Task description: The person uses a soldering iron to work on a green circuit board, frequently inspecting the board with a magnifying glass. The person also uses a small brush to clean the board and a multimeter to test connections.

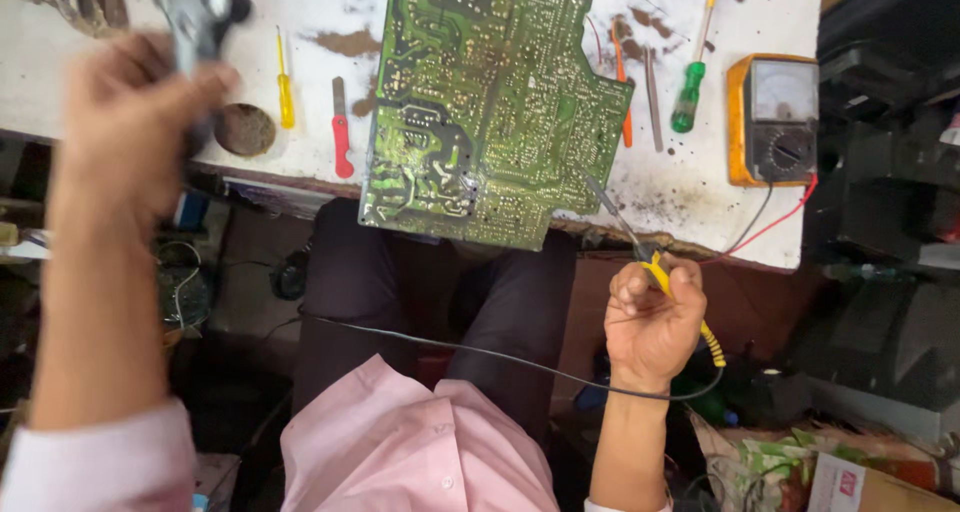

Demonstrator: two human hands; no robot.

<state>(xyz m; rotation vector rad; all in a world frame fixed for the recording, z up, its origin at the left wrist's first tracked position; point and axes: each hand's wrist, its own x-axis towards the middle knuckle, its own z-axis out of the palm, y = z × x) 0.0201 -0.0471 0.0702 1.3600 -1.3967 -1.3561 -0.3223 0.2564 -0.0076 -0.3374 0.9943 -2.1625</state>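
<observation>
A large green circuit board (487,102) lies solder side up on the stained white workbench (690,187), overhanging its front edge. My right hand (652,322) grips a soldering iron (655,265) with a yellow handle, its thin metal tip pointing up-left toward the board's lower right edge. A black cord runs from the iron across my lap. My left hand (130,122), blurred, is raised at the bench's left and holds a grey and black tool (195,12) whose kind I cannot make out.
On the bench lie a yellow screwdriver (284,87), a red-handled tool (341,132), a round dark tin (245,129), an orange tool (622,77), a green screwdriver (690,87) and an orange analog meter (772,120) with red and black leads. Clutter fills the floor at right.
</observation>
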